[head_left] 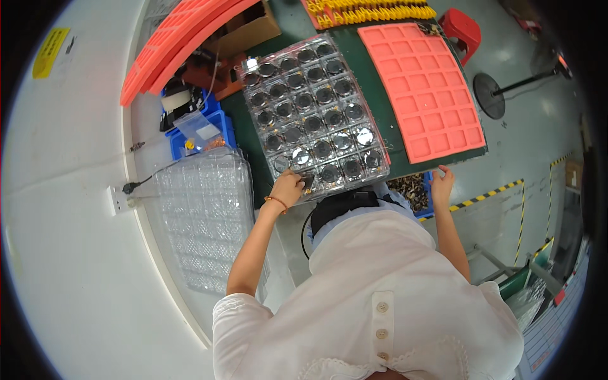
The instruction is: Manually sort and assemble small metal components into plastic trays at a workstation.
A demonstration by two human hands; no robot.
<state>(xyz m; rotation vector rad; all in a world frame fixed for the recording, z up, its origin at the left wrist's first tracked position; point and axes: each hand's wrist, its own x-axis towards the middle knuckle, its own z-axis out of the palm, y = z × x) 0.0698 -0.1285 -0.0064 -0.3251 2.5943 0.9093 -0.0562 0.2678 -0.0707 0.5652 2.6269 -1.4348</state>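
Observation:
A clear plastic blister tray (320, 130) lies at a slant on the green table, its square pockets holding round black parts with shiny faces. My left hand (290, 188) is at the tray's near left corner. Its fingers are bent together beside a dark piece (307, 181) in the corner pocket; what is between the fingertips is hidden. My right hand (443, 183) hangs past the table's near edge, beside a blue bin (429, 196) of small brownish pieces. Its fingers are partly bent and apart, with nothing visible in them.
A coral tray (424, 92) with square recesses lies on the right. More coral trays (180, 44) rise at the far left. Stacked clear trays (206, 215) stand by the wall. Yellow parts (373, 12) line the back; a red stool (461, 33) is beyond the table.

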